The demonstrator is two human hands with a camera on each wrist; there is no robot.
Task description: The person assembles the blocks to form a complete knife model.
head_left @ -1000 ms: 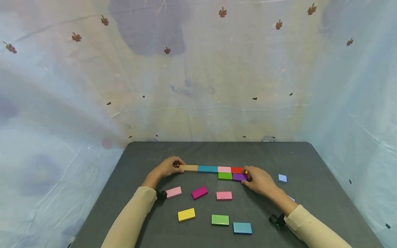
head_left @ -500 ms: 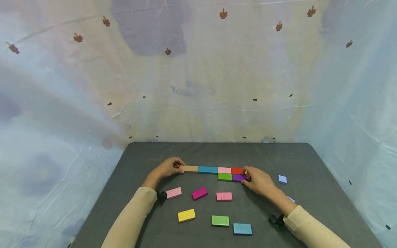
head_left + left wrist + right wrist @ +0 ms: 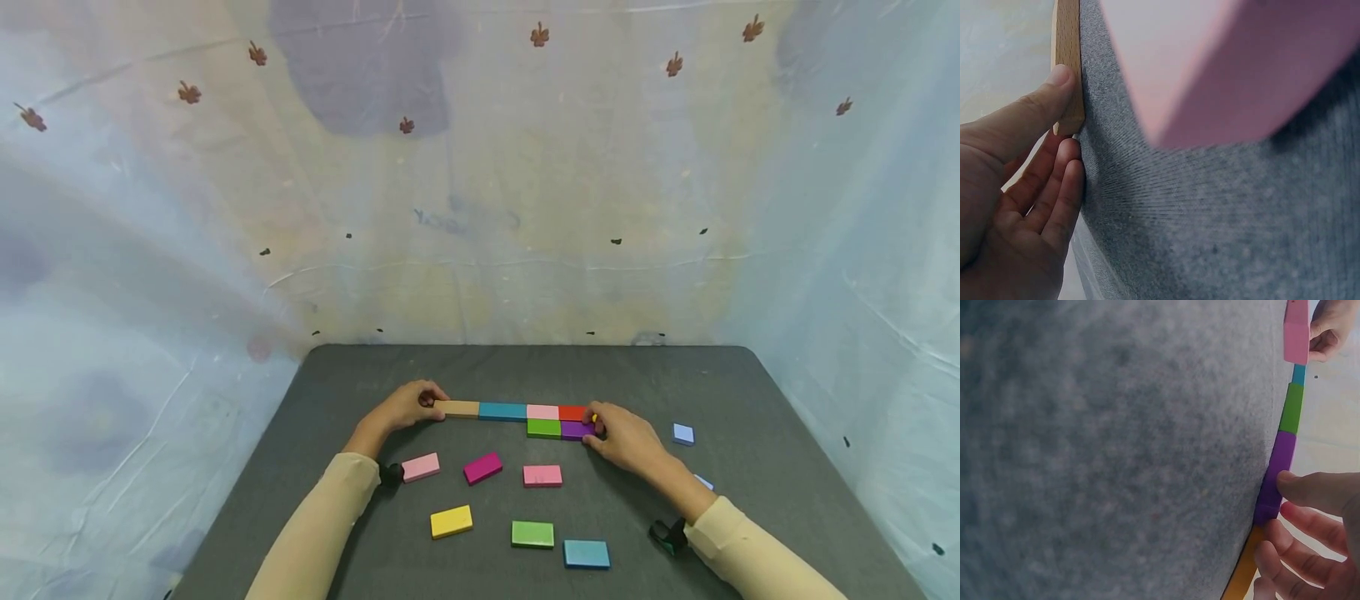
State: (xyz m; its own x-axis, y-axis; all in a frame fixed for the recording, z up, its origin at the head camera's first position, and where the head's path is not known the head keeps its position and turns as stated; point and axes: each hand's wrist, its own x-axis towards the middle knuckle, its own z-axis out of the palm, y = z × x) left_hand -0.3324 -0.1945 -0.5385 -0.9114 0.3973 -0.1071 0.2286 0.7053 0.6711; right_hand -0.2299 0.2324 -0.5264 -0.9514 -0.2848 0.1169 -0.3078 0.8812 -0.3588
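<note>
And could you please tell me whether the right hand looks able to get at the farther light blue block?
Probably yes: the farther light blue block lies to the right of the right hand, with nothing visible between them, though the hand would first have to let go of the purple block.

Dark grey table [image 3: 637,375], pale mottled sheeting [image 3: 480,292], brown leaf motifs [image 3: 539,35]

Left-hand grip [image 3: 405,406] touches tan block [image 3: 457,409] at its left end; right-hand grip [image 3: 630,435] on purple block [image 3: 576,431]. Green block [image 3: 543,428] abuts purple. Yellow block [image 3: 452,522] loose on dark gray bench [image 3: 510,375].
</note>
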